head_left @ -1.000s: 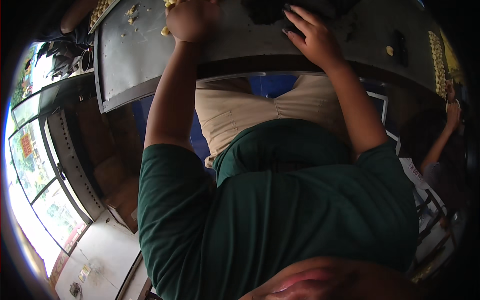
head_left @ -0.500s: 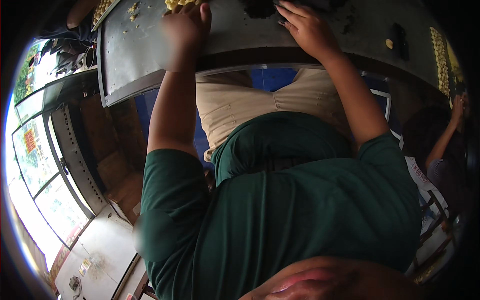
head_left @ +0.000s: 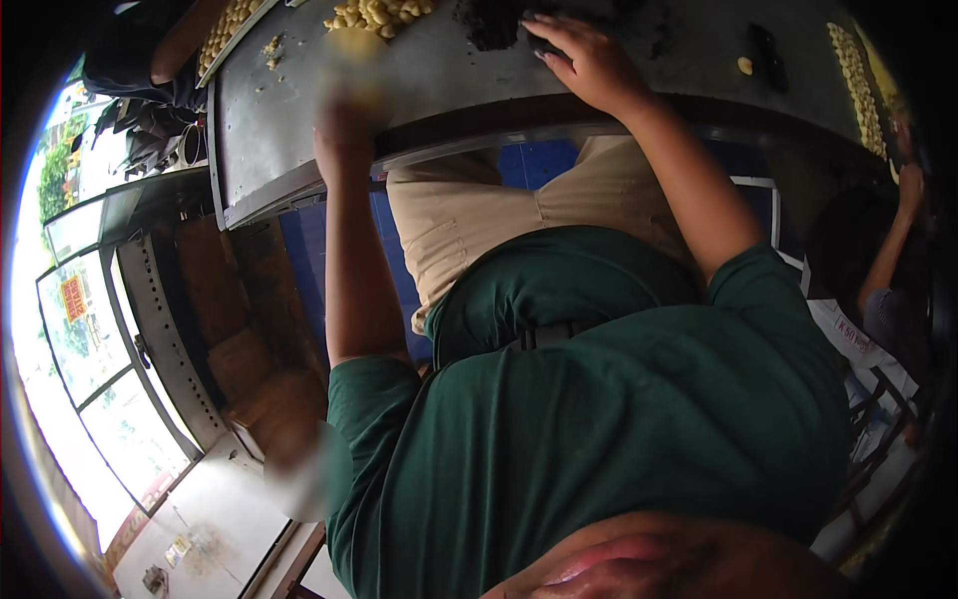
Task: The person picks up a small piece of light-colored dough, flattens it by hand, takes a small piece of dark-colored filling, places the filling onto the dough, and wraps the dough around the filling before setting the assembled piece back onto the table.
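My left hand (head_left: 344, 135) is by the near edge of a grey metal table, its fingers lost in a blur. A pale yellow, rounded piece of dough (head_left: 354, 45) shows just beyond it, also partly blurred; whether I hold it cannot be told. Further off lies a heap of yellow dough lumps (head_left: 384, 12). My right hand (head_left: 589, 65) reaches over the table, fingers curved round a dark lump of paste (head_left: 542, 43) between thumb and fingers. Its fingertips are smeared dark. Beside them spreads a dark, crumbly mass (head_left: 489, 25).
Yellow crumbs (head_left: 271, 50) are scattered at the table's left. Trays of dough balls (head_left: 228, 30) stand at the far left, near another person's arm (head_left: 180, 50). On the right are a small dough piece (head_left: 744, 66), a dark object (head_left: 766, 58), rows of dough pieces (head_left: 856, 90) and another person's hand (head_left: 910, 185).
My left hand has drawn back toward me from the dough heap, which now shows more fully; a yellow piece appears near it. My right hand stays by the dark mass. The whole view has shifted slightly.
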`<action>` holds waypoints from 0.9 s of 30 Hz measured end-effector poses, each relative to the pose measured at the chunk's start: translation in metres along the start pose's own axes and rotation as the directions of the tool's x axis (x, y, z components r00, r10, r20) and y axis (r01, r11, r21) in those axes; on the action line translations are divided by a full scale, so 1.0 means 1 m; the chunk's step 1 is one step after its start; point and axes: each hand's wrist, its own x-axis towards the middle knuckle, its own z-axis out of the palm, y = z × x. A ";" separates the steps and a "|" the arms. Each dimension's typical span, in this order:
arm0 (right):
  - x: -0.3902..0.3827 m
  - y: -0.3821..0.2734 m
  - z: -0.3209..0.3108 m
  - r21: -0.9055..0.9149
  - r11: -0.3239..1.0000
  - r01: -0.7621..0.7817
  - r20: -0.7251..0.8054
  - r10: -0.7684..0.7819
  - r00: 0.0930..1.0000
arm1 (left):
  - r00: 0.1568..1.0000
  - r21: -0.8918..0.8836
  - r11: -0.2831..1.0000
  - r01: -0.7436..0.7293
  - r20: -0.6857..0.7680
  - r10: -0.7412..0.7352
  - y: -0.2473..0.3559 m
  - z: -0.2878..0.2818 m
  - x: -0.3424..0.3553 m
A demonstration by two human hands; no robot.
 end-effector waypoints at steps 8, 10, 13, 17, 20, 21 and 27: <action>0.008 -0.055 -0.001 0.159 0.982 -0.102 -0.079 0.116 0.990 | 0.807 -0.817 -0.231 0.528 0.568 -0.163 0.068 -0.015 -0.031; 0.008 -0.077 -0.009 0.296 0.954 0.050 -0.275 0.036 0.961 | 0.797 -0.719 -0.370 0.588 0.593 0.112 0.100 -0.028 -0.038; 0.002 -0.074 0.003 0.233 0.972 -0.033 -0.071 0.050 0.996 | 0.777 -0.723 -0.292 0.626 0.546 0.314 0.144 -0.055 -0.056; 0.004 -0.098 -0.010 0.659 0.734 -0.165 -0.138 0.334 0.932 | 0.849 -0.819 0.436 0.373 0.491 0.196 0.133 -0.061 -0.042; -0.001 -0.120 -0.007 0.244 0.965 0.093 -0.075 -0.077 0.994 | 0.903 -0.487 0.870 -0.078 0.336 0.269 0.122 -0.058 -0.038; -0.002 -0.125 -0.007 0.093 0.985 0.144 -0.047 -0.140 0.989 | 0.894 -0.550 0.828 -0.108 0.311 0.323 0.109 -0.051 -0.034; 0.002 -0.111 -0.019 -0.122 0.936 0.331 0.073 -0.324 0.943 | 0.859 -0.629 0.769 -0.114 0.327 0.395 0.114 -0.042 -0.035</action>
